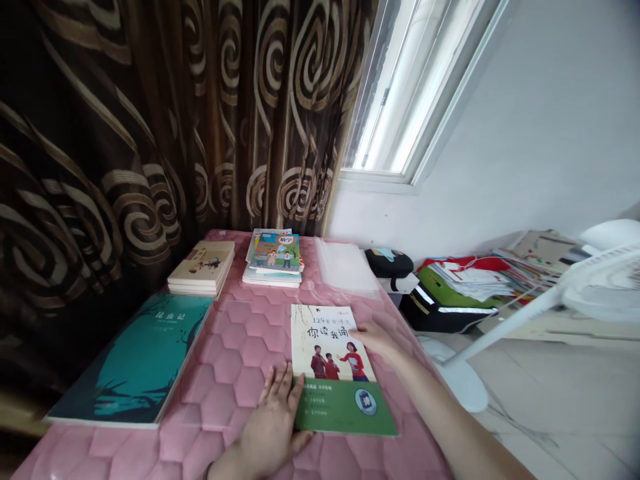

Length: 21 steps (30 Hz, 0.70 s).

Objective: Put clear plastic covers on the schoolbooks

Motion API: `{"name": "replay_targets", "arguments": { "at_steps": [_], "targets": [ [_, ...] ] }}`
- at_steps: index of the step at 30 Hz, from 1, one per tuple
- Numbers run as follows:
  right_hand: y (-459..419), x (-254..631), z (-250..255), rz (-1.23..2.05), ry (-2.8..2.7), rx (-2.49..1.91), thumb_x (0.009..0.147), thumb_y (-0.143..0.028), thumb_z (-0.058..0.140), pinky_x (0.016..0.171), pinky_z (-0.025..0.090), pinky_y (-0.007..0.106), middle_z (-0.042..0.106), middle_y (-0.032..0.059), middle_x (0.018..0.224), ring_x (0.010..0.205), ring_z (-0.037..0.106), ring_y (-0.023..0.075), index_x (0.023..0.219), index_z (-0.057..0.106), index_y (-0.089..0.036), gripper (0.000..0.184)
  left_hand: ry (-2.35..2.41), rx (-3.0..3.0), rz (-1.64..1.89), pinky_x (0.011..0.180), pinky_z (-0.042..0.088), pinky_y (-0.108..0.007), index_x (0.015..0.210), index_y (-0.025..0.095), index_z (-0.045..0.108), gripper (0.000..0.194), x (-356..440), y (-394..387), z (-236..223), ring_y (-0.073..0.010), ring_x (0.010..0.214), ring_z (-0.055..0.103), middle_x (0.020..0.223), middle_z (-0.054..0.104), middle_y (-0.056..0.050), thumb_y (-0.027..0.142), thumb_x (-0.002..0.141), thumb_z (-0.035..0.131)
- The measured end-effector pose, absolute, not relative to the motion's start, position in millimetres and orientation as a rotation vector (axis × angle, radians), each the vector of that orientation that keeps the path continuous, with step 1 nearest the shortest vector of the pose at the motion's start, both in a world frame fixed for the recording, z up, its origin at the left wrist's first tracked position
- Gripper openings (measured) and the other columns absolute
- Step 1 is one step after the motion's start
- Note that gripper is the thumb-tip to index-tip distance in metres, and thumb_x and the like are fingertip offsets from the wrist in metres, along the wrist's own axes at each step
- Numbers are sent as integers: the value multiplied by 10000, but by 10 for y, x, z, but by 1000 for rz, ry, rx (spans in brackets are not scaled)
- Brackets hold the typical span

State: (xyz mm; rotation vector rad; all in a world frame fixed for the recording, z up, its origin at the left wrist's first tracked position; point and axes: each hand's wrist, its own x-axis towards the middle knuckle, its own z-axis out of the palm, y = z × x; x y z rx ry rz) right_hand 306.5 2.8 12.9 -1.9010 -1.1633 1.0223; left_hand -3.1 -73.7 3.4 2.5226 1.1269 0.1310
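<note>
A book with a white and green cover [336, 367] lies flat on the pink quilted tabletop [235, 340]. My left hand [273, 423] rests open, fingers flat, against the book's left edge near its lower corner. At the book's right edge my right hand [376, 338] touches the cover with its fingers laid on it, loosely open. Neither hand lifts the book.
A large teal book [137, 363] lies at the left. A stack of beige books [203, 268] and a stack of colourful books [274, 259] sit at the back, beside clear plastic sleeves [345, 265]. A brown swirl curtain [150, 133] hangs behind. A white fan [595, 280] and cluttered papers [475, 277] stand at the right.
</note>
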Motion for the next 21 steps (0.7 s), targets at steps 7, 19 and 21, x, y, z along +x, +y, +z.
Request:
{"name": "replay_targets", "arguments": {
  "at_steps": [7,19,21],
  "targets": [
    [-206,3064,259,1453,-951,-1754,727,-257,727,736,576,346,754,135,881,794,719,243,886,702,-113,216,1126,2525,107,1166,236,-535,1514,181,235,858,-53,-751,78,-366,1453,143,1573,205,-184,424,807,656],
    [-448,3096,-33,1225,-1287,-1753,613,-402,749,741,556,385,743,71,774,811,694,296,748,736,-158,279,2293,2326,310,854,533,-484,1361,106,519,463,-703,-301,151,-366,1155,576,1342,528,-269,208,927,395],
    [-444,3097,-62,1191,-1300,-1763,604,-399,745,718,552,378,734,66,733,790,690,299,704,728,-161,259,2351,2330,256,732,565,-423,1340,83,536,463,-763,-239,205,-344,1014,630,1178,610,-275,191,914,394]
  ]
}}
